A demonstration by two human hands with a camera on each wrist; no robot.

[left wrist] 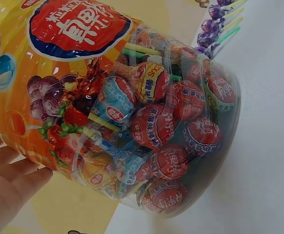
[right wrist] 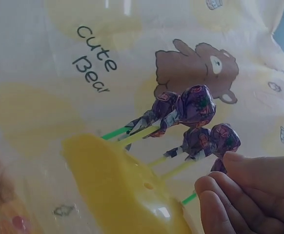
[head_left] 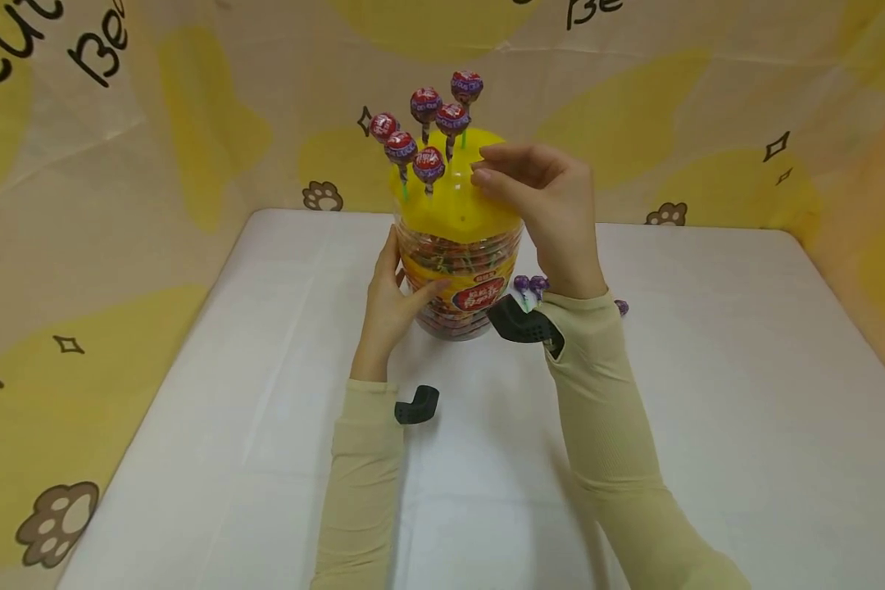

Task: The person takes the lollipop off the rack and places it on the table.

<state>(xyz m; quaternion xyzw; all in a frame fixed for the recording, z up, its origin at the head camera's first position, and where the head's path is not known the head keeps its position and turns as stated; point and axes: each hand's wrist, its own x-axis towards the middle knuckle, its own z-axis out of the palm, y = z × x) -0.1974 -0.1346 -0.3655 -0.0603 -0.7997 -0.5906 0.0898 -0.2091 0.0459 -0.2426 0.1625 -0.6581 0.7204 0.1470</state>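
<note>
A clear plastic jar [head_left: 460, 279] of wrapped lollipops stands on the table under a domed yellow lid [head_left: 442, 213]. Several purple-and-red lollipops [head_left: 428, 165] stick up from holes in that lid by their sticks. My left hand [head_left: 394, 303] holds the jar's side, thumb across the front; its other fingers are mostly hidden behind. Beside the lid's right side is my right hand [head_left: 546, 205], thumb and index bent with a gap between them and nothing seen in it. The right wrist view shows this hand [right wrist: 249, 195] close to the upright lollipops [right wrist: 225, 139].
Loose purple lollipops [head_left: 521, 283] lie on the white table [head_left: 295, 393] right of the jar, partly hidden by my right arm. The left wrist view shows several of these lollipops [left wrist: 210, 39] in a row. A patterned cloth backdrop [head_left: 634, 106] rises behind the table.
</note>
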